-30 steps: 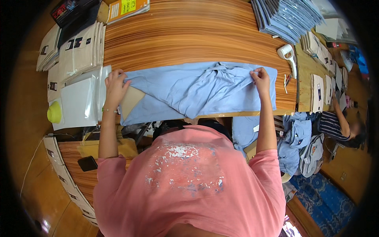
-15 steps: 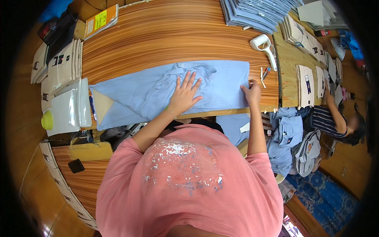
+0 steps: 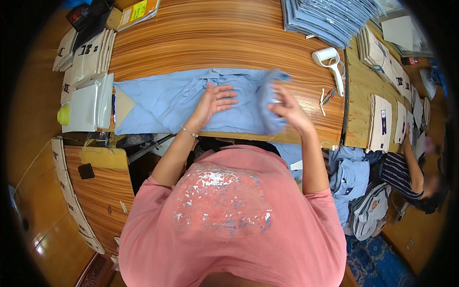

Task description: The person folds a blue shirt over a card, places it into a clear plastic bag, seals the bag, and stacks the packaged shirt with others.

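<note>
A light blue garment [image 3: 167,103] lies lengthwise along the near side of the wooden table, creased in its middle. At its left end a beige triangular patch [image 3: 123,106] shows. My left hand [image 3: 213,104] rests on the middle of the garment, turned partly on its side with its fingers stretched out. At the garment's right end my right hand [image 3: 290,110] grips the cloth with curled fingers. That end is raised and curled over toward the left, smeared by motion. Just where the fingertips pinch is hard to make out.
Stacked packed blue garments [image 3: 330,19] stand at the far right. Near them lie a white lint roller [image 3: 330,60] and small snips [image 3: 329,97]. Clear plastic bags [image 3: 88,107] and beige packs [image 3: 88,60] line the left. Another person's arm [image 3: 412,153] reaches over the right table.
My right hand has lifted the garment's right end and brought it leftward over itself. My left hand has rolled from palm-down onto its side. The view has shifted slightly.
</note>
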`<state>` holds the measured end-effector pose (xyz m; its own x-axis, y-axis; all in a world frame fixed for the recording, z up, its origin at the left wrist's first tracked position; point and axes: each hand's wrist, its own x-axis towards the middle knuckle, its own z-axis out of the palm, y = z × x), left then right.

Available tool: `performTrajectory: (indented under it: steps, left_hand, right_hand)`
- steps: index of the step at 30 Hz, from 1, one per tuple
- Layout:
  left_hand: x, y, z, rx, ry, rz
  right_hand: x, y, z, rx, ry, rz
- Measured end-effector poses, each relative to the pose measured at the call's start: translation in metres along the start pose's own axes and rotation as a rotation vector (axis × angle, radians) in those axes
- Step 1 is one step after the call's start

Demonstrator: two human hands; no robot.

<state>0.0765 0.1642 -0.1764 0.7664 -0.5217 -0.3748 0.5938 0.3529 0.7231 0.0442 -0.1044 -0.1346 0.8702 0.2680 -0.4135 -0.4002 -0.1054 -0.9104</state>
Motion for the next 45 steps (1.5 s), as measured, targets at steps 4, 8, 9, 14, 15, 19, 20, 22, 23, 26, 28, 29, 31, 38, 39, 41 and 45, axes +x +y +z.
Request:
performTrajectory:
  steps: [4,8,9,14,15,19,20,22,23,26,28,29,31,38,39,41,45]
  left_hand:
    - [0.005,-0.019,0.000,0.161,0.265,0.011]
    - [0.011,-0.031,-0.013,0.495,0.286,0.098]
    - [0.013,-0.030,-0.014,0.511,0.294,0.110]
    - [0.002,-0.006,0.017,1.197,0.487,0.406]
    - [0.001,0.006,0.029,1.372,0.470,0.539]
    - [0.044,0.005,0.027,1.428,-0.146,0.715]
    - [0.055,0.002,0.022,1.459,-0.166,0.643]
    - [0.071,-0.003,0.021,1.517,-0.218,0.499]
    - [0.075,-0.005,0.017,1.530,-0.211,0.440]
    - [0.078,-0.009,0.011,1.545,-0.224,0.324]
    - [0.078,-0.012,0.006,1.542,-0.227,0.350]
    - [0.079,-0.013,0.003,1.536,-0.233,0.338]
    - [0.080,-0.013,0.002,1.522,-0.242,0.316]
    - [0.081,-0.013,0.000,1.505,-0.247,0.327]
    - [0.081,-0.014,-0.001,1.496,-0.244,0.328]
    - [0.081,-0.017,-0.002,1.493,-0.242,0.331]
    - [0.083,-0.017,-0.004,1.502,-0.243,0.346]
  right_hand:
    - [0.009,-0.034,0.035,0.109,-0.122,0.013]
    - [0.021,0.016,0.011,-0.035,0.096,0.083]
    - [0.024,0.030,0.009,-0.145,0.146,-0.019]
    - [0.038,0.065,0.007,-0.617,0.421,-0.341]
    - [0.041,0.065,0.009,-0.658,0.433,-0.398]
    - [0.054,0.069,0.013,-0.785,0.411,-0.590]
    - [0.057,0.068,0.013,-0.808,0.395,-0.630]
    - [0.059,0.066,0.012,-0.829,0.392,-0.641]
    - [0.061,0.065,0.012,-0.840,0.390,-0.647]
    - [0.055,0.070,0.012,-0.864,0.391,-0.628]
    - [0.053,0.077,0.013,-0.871,0.427,-0.615]
    - [0.054,0.080,0.014,-0.854,0.463,-0.619]
    - [0.057,0.078,0.018,-0.823,0.531,-0.626]
    - [0.065,0.073,0.017,-0.879,0.465,-0.608]
    - [0.062,0.075,0.017,-0.873,0.461,-0.607]
    - [0.049,0.083,0.023,-0.878,0.425,-0.585]
    - [0.020,0.095,0.038,-0.824,0.496,-0.514]
